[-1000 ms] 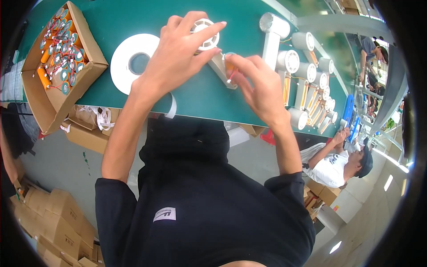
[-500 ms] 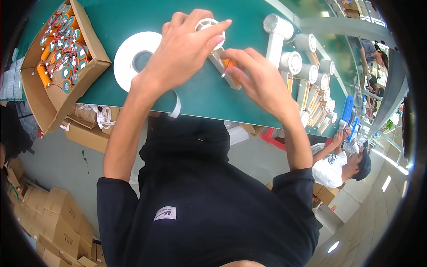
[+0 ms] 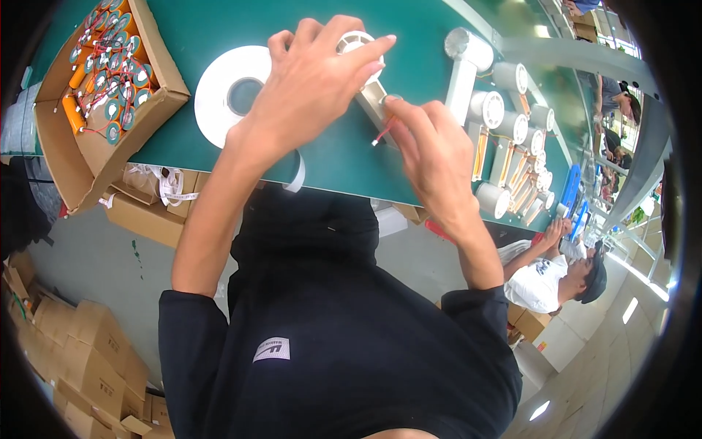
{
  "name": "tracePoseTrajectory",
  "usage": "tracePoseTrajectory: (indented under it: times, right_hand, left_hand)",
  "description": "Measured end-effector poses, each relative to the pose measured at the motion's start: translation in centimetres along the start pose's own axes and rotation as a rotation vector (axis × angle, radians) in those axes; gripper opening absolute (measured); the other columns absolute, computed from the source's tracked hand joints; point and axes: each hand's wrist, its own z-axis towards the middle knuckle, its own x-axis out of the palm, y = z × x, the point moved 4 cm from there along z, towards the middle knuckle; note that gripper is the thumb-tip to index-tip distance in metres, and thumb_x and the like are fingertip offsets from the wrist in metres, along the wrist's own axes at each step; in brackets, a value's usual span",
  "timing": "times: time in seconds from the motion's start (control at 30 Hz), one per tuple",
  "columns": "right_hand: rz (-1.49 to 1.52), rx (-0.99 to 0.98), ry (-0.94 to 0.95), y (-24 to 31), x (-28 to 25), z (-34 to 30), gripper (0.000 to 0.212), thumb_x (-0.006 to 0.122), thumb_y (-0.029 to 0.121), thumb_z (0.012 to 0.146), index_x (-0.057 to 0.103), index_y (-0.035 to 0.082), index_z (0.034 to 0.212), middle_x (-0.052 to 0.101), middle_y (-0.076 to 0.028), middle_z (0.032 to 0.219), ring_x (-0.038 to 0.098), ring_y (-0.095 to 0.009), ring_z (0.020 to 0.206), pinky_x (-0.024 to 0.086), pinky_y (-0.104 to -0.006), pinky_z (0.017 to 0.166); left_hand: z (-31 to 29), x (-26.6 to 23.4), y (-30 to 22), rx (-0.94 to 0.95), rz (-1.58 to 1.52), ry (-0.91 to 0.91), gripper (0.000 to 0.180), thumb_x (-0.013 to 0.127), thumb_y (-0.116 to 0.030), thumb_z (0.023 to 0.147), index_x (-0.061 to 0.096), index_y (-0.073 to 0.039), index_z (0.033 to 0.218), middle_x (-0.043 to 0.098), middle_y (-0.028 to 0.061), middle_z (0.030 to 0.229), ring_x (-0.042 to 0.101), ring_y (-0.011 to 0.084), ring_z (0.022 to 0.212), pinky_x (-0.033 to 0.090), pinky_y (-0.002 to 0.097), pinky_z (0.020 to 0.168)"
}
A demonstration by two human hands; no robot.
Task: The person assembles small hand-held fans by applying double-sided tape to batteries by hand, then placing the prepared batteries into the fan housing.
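My left hand (image 3: 311, 88) grips the round head of a white handheld fan housing (image 3: 371, 99), its hollow handle slanting toward me over the green table. Beside that handle, my right hand (image 3: 431, 150) is closed, thumb and fingertips together, on an orange cylindrical battery that the fingers mostly hide. A red wire (image 3: 382, 134) with a small white connector hangs out below those fingers. Partly behind my left wrist lies a large white roll of tape (image 3: 212, 95), with a loose strip drooping near the table edge.
Orange batteries (image 3: 110, 55) with red wires fill part of an open cardboard box (image 3: 170, 66) at the left. Several white fan housings (image 3: 486, 108) stand in rows at the right, some holding orange parts. A person in a cap (image 3: 545, 278) works farther right.
My right fingers have turned over the battery, which showed orange before and is now mostly covered. The red wire hangs more plainly. The table and its things sit slightly farther right in view.
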Motion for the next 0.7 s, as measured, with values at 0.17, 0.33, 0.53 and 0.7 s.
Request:
tracePoseTrajectory:
  times: [0.17, 0.33, 0.53, 0.7]
  right_hand:
    - [0.1, 0.044, 0.187, -0.5, -0.1, 2.2, 0.02, 0.07, 0.017, 0.085, 0.064, 0.014, 0.104, 0.048, -0.006, 0.074, 0.054, -0.023, 0.07, 0.044, -0.0378, 0.057]
    - [0.211, 0.029, 0.38, -1.8, 0.1, 3.5, 0.019, 0.066, 0.017, 0.088, 0.063, 0.013, 0.106, 0.05, -0.009, 0.076, 0.055, -0.027, 0.076, 0.045, -0.0403, 0.066]
    - [0.323, -0.05, 0.743, -2.9, 0.2, 5.0, 0.026, 0.058, 0.01, 0.092, 0.055, 0.014, 0.118, 0.063, -0.013, 0.088, 0.06, -0.032, 0.091, 0.048, -0.0443, 0.078]
    - [0.292, 0.039, 0.738, -2.7, 0.5, 4.7, 0.024, 0.058, 0.01, 0.092, 0.054, 0.014, 0.116, 0.065, -0.015, 0.09, 0.062, -0.035, 0.093, 0.05, -0.0477, 0.079]
  left_hand:
    - [0.1, 0.2, 0.1, 0.015, 0.004, -0.011, 0.031, 0.059, -0.021, 0.095, 0.065, -0.021, 0.126, 0.055, 0.0026, 0.118, 0.049, 0.0208, 0.099, 0.032, 0.0366, 0.088]
    - [0.0, 0.2, 0.2, 0.01, -0.002, 0.013, 0.031, 0.058, -0.022, 0.096, 0.065, -0.022, 0.126, 0.055, 0.0025, 0.119, 0.05, 0.0207, 0.1, 0.031, 0.0369, 0.089]
    - [0.1, 0.1, 0.1, -0.003, 0.019, 0.083, 0.033, 0.057, -0.022, 0.096, 0.064, -0.023, 0.128, 0.055, 0.0023, 0.12, 0.049, 0.0196, 0.103, 0.03, 0.0383, 0.092]
    - [0.6, -0.1, -0.7, 0.001, 0.044, 0.073, 0.033, 0.057, -0.021, 0.096, 0.064, -0.022, 0.128, 0.054, 0.0026, 0.12, 0.049, 0.0198, 0.103, 0.03, 0.0385, 0.094]
